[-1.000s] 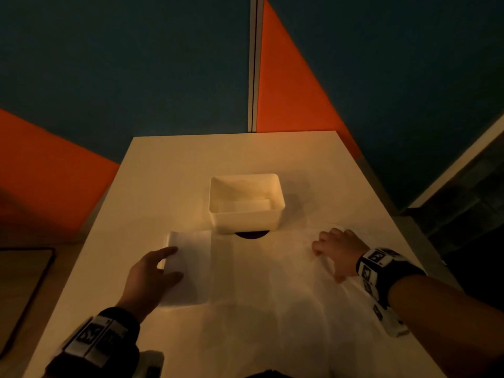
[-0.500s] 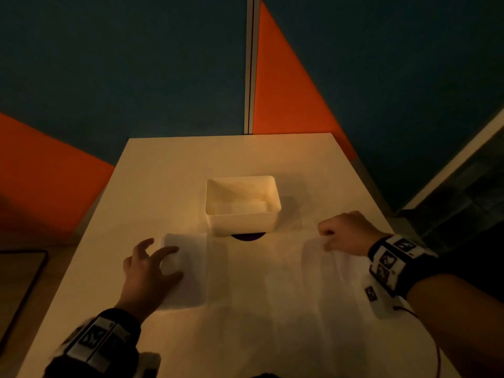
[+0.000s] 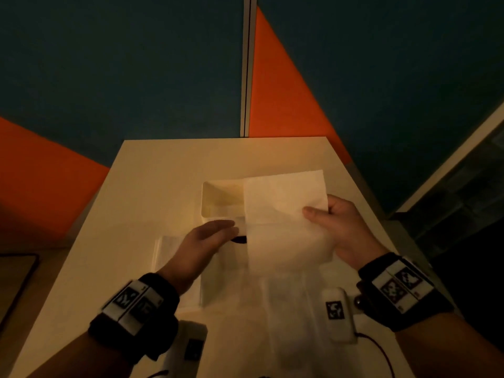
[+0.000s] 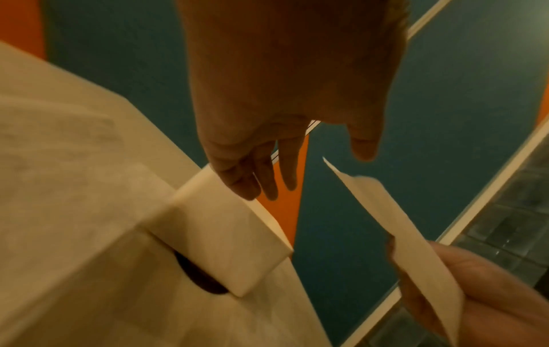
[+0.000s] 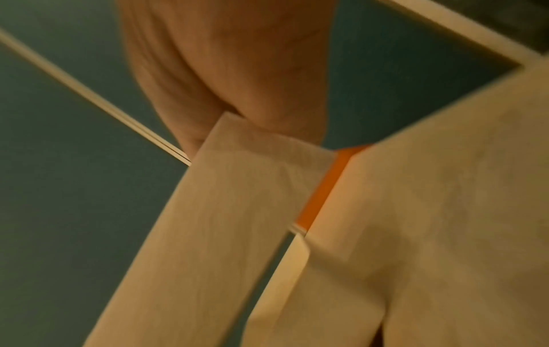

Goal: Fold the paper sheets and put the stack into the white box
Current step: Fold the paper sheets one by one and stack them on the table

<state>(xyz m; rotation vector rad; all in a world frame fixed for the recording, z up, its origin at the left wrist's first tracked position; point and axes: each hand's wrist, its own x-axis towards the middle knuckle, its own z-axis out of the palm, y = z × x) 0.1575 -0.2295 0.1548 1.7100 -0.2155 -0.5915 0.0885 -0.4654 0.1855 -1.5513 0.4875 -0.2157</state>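
My right hand [image 3: 319, 213] pinches the right edge of a white paper sheet [image 3: 283, 214] and holds it up above the table, where it hides the right half of the white box [image 3: 218, 197]. In the right wrist view the thumb and fingers [image 5: 252, 112] clamp the sheet [image 5: 226, 211]. My left hand [image 3: 223, 231] hovers with straight fingers just in front of the box and left of the raised sheet, holding nothing. The left wrist view shows its fingers [image 4: 261, 183] above the box's corner [image 4: 222, 234], apart from the sheet [image 4: 401, 234]. A folded sheet [image 3: 166, 252] lies under my left forearm.
More flat sheets [image 3: 272, 301] cover the near part of the pale table [image 3: 163, 173]. A dark round hole [image 3: 240, 239] shows in the tabletop just in front of the box. Blue and orange partition walls stand behind the table. The floor drops off at the right.
My right hand has picked up the sheet's right edge and raised it up and left over the box. My left hand has left the folded sheet and moved right towards the box.
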